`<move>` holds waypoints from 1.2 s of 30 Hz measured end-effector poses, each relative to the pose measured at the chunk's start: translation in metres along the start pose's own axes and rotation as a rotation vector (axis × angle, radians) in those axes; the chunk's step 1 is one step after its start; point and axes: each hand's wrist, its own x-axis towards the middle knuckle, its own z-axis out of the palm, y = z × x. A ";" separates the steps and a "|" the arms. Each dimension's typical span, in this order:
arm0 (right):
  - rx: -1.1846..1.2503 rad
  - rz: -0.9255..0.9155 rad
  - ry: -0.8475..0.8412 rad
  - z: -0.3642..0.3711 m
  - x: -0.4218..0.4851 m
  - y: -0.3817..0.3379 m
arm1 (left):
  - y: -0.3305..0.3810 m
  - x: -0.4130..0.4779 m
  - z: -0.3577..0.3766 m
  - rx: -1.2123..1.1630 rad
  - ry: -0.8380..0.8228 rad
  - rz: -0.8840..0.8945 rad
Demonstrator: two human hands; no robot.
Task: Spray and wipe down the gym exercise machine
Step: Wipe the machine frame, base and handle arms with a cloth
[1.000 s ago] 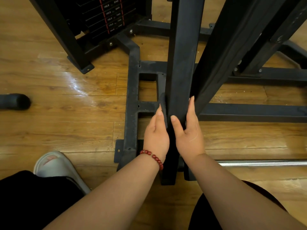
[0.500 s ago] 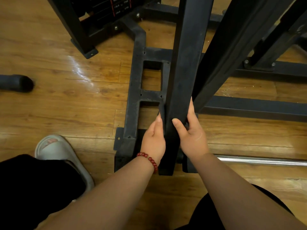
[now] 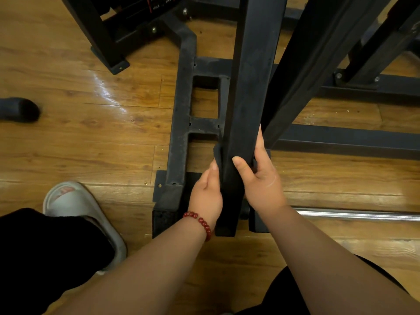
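Two hands are on one black square post (image 3: 252, 87) of the gym machine (image 3: 341, 142), low down near where it meets the base frame (image 3: 181, 110) on the wood floor (image 3: 91, 133). The left hand (image 3: 205, 194), red bead bracelet (image 3: 201, 221) on the wrist, holds a dark cloth (image 3: 218, 155) against the post's left side, and a fold bulges out just above the thumb. The right hand (image 3: 263, 185) grips the post from the other side, thumb hooked across the front face, fingers up the right edge. Can't tell if cloth sits under that palm, it's all black on black. The post's paint looks matte and scuffed with dusty grey patches, same as the base frame. A chrome bar (image 3: 354, 214) lies at right, and there's a pale slipper (image 3: 75, 201) bottom left.
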 end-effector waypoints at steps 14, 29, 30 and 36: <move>-0.059 0.027 -0.034 -0.002 -0.004 0.003 | 0.000 -0.004 -0.002 0.006 -0.014 -0.090; -0.009 0.037 -0.026 0.001 -0.003 0.013 | -0.006 -0.014 0.007 -0.058 0.127 -0.078; -0.008 0.038 -0.028 0.001 -0.003 0.012 | 0.002 -0.015 0.007 -0.062 0.131 -0.033; 0.008 0.066 0.021 0.001 -0.004 0.003 | 0.048 -0.015 0.008 -0.026 0.089 0.202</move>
